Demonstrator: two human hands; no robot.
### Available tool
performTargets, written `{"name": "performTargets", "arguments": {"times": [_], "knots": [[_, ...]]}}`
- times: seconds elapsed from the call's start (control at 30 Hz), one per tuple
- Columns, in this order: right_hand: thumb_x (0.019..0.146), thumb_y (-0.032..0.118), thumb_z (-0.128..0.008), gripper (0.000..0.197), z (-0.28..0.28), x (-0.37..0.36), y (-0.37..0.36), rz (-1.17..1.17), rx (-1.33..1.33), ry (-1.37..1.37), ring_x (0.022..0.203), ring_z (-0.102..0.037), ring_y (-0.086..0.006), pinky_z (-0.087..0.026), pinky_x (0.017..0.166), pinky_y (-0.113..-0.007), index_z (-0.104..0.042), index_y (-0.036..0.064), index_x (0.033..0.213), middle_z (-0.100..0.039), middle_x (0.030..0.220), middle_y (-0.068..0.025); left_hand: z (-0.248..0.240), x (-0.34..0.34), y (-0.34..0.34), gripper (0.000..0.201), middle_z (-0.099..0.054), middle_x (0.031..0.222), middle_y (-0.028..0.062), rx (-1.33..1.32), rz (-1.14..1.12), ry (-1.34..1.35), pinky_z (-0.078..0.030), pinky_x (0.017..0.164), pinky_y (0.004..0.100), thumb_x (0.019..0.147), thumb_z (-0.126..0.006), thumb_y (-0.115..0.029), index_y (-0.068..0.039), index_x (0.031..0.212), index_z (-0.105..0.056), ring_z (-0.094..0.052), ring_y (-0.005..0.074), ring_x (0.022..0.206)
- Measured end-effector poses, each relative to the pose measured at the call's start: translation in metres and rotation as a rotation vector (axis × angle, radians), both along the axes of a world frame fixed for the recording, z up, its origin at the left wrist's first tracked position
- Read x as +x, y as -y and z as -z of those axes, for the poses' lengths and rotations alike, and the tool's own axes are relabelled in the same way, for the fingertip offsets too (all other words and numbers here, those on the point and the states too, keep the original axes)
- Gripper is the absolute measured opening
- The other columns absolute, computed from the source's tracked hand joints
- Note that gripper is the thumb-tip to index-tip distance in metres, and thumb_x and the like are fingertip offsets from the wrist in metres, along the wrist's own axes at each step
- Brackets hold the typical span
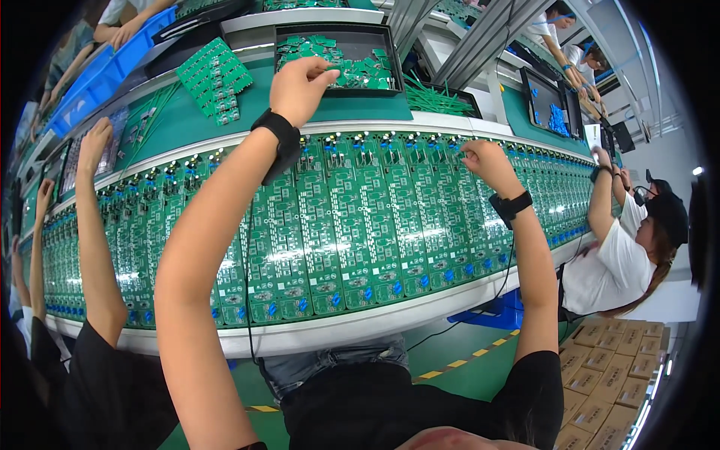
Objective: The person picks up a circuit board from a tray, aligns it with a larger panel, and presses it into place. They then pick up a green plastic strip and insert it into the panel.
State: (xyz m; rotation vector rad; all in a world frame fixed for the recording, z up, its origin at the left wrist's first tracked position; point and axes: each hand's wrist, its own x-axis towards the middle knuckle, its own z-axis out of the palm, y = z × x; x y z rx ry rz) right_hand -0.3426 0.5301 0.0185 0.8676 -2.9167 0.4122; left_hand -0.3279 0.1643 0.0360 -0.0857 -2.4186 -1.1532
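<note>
A row of flat green circuit boards [367,225] runs left to right. Beyond it, on the flat green tabletop [360,109], sits a rectangular black tray [367,40] holding small green boards [319,45]; rectangular green board panels [214,75] lie to its left, thin green strips [439,99] to its right. Brown cardboard boxes [611,371] stand at the near right.

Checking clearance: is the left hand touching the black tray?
Cannot tell. In the head view, the left hand overlaps the near rim of the black tray, hiding any contact or gap there.
</note>
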Motion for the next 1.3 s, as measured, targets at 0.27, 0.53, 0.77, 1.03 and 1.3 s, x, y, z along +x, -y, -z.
{"name": "performTargets", "arguments": {"times": [0.27, 0.53, 0.77, 1.03, 1.3], "knots": [[0.071, 0.009, -0.067, 0.022, -0.006, 0.011, 0.001, 0.020, 0.076, -0.167, 0.072, -0.061, -0.0244, -0.048, 0.062, -0.033, -0.061, 0.0041, 0.091, -0.062, 0.081, -0.0119, -0.006, 0.031, -0.037, 0.020, -0.065, 0.090, 0.0059, 0.633, 0.365, 0.239, -0.048, 0.064, 0.0229, 0.087, -0.056, -0.014, -0.005, 0.104, -0.060, -0.060, 0.0104, 0.077], [0.075, 0.008, -0.066, 0.026, -0.050, 0.078, 0.095, -0.049, -0.612, 0.016, 0.076, -0.059, -0.0107, -0.044, 0.058, -0.022, -0.061, 0.0060, 0.101, -0.061, 0.089, -0.0036, -0.014, 0.059, -0.068, 0.020, -0.063, 0.089, 0.0047, 0.876, 0.516, 0.448, -0.049, 0.065, 0.0220, 0.086, -0.058, -0.015, -0.001, 0.099, -0.060, -0.060, 0.0110, 0.077], [0.072, 0.003, -0.067, 0.032, -0.048, 0.085, 0.107, -0.091, -0.698, -0.138, 0.077, -0.060, -0.0120, -0.045, 0.059, -0.022, -0.061, 0.0057, 0.103, -0.061, 0.091, -0.0061, -0.015, 0.072, -0.093, 0.016, -0.062, 0.088, 0.0022, 1.060, 0.321, 0.571, -0.048, 0.064, 0.0220, 0.085, -0.060, -0.018, -0.004, 0.093, -0.062, -0.061, 0.0114, 0.078], [0.070, 0.000, -0.067, 0.032, -0.045, 0.083, 0.099, -0.181, -0.612, -0.307, 0.076, -0.060, -0.0149, -0.047, 0.061, -0.023, -0.061, 0.0053, 0.101, -0.061, 0.089, -0.0071, -0.011, 0.082, -0.100, 0.023, -0.062, 0.087, 0.0001, 1.091, 0.447, 0.566, -0.045, 0.064, 0.0224, 0.083, -0.063, -0.024, -0.005, 0.096, -0.062, -0.059, 0.0089, 0.079], [0.069, -0.001, -0.066, 0.030, -0.052, 0.055, 0.040, -0.147, -0.412, -0.393, 0.075, -0.060, -0.0158, -0.048, 0.064, -0.026, -0.061, 0.0049, 0.098, -0.059, 0.085, -0.0076, 0.002, 0.057, -0.103, 0.034, -0.063, 0.087, 0.0025, 0.661, 0.314, 0.575, -0.045, 0.066, 0.0254, 0.081, -0.064, -0.033, -0.004, 0.098, -0.062, -0.060, 0.0134, 0.077]]}}
